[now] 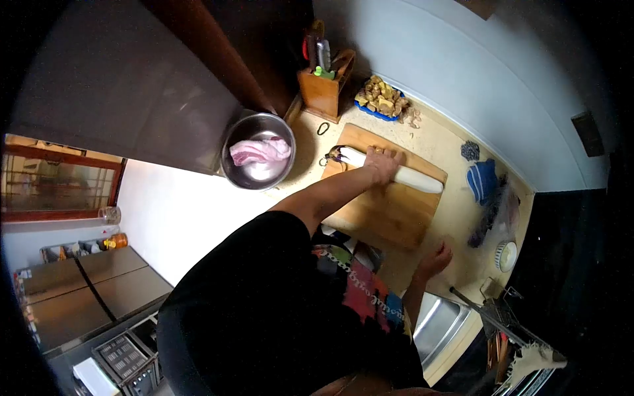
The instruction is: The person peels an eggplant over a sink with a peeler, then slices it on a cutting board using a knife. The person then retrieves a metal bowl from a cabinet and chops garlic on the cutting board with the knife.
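I see a daikon radish [419, 179] on the cutting board [389, 211], slanting upper left to lower right, the left hand's [382, 165] grip clamped over its middle; the right hand [434, 261], farther off, hangs half-open.

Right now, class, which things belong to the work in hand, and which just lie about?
In use: white radish under the left hand; cutting board beneath.

Apparently lying about: bowl of meat, wooden holder, blue tray, blue cloth.
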A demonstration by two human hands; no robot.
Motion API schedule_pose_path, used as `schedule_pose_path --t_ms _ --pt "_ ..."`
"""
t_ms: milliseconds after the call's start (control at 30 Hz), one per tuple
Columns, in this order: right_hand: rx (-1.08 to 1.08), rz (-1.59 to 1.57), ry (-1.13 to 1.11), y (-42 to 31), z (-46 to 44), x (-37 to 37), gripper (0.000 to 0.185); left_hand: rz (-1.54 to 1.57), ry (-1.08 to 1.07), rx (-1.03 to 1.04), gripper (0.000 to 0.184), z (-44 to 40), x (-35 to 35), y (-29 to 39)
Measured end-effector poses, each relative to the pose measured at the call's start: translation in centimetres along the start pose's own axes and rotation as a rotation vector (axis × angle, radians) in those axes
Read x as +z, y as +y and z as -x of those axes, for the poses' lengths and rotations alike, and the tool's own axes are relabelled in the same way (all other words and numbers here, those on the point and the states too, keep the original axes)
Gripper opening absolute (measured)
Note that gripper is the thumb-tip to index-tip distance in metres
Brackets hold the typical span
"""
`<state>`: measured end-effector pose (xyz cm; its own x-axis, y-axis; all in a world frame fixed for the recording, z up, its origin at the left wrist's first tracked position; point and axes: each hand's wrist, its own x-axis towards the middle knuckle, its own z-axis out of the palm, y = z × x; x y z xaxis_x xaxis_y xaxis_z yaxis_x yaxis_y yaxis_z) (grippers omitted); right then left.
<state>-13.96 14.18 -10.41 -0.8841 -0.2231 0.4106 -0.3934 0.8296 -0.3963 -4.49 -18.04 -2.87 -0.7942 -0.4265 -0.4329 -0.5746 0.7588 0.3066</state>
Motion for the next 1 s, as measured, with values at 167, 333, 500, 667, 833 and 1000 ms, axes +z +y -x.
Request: schedule_pose_path --t_ms 167,333,500,667,833,1000 --pt "-0.138 -0.645 -0.333 -18.2 -8.1 -2.8 0.027 0.038 0.008 -0.016 0.061 2.5 -1.5 -1.8" --pt "-0.54 -0.815 -0.43 -36.2 -12.7 -1.1 0.026 0.039 0.067 0.042 0.072 6.3 -3.2 -4.2" --pt "-0.615 -0.775 -0.672 -49.3 -12.9 2.4 0.049 0.155 0.144 0.067 0.073 10.3 -4.1 -7.1" --pt "-0.593 -0.66 -1.026 -52.4 -12.7 4.4 0.044 0.262 0.2 0.015 0.062 13.2 -3.7 -10.1" --pt "-0.642 -0.672 -0.906 -52.3 -12.9 5.7 0.041 0.384 0.197 0.014 0.061 14.0 -3.9 -11.4" --pt "-0.69 -0.72 -0.576 -53.9 -13.8 2.8 0.044 0.425 0.2 0.048 0.061 13.8 -3.2 -12.0"
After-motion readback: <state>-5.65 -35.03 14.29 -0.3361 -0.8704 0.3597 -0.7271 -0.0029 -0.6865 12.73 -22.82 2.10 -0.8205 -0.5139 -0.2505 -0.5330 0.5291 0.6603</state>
